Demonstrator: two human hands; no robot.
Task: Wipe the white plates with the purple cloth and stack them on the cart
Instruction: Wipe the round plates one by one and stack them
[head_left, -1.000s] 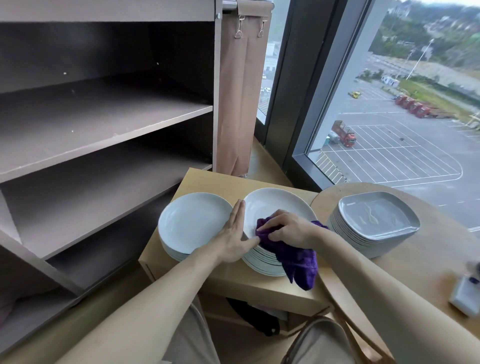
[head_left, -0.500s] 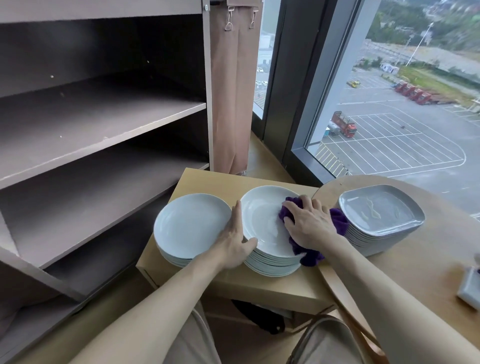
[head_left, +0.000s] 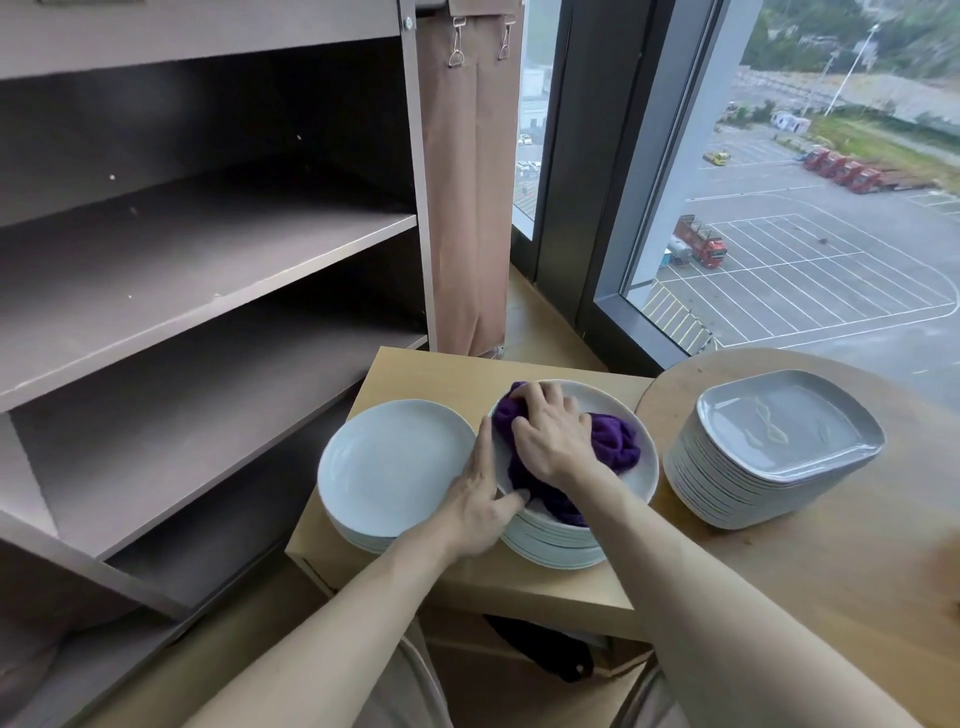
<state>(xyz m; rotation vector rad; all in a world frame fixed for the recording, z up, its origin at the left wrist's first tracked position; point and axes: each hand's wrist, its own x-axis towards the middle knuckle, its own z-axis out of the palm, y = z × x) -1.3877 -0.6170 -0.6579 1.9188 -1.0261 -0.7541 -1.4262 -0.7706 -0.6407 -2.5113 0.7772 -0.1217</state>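
Right hand (head_left: 553, 441) curled on the purple cloth (head_left: 613, 441), pressing it into the top plate (head_left: 638, 475) of the right stack (head_left: 550, 551); my left hand (head_left: 478, 493), fingers straight, braces that plate's left rim, cart shelves (head_left: 208, 332) lying further left.

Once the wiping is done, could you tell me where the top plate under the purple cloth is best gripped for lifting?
Probably the top plate by its near rim, from the person's side, once the purple cloth is off: the raised lip overhangs the stack below, leaving room for fingers underneath. The left stack crowds its left edge, where the left hand rests.
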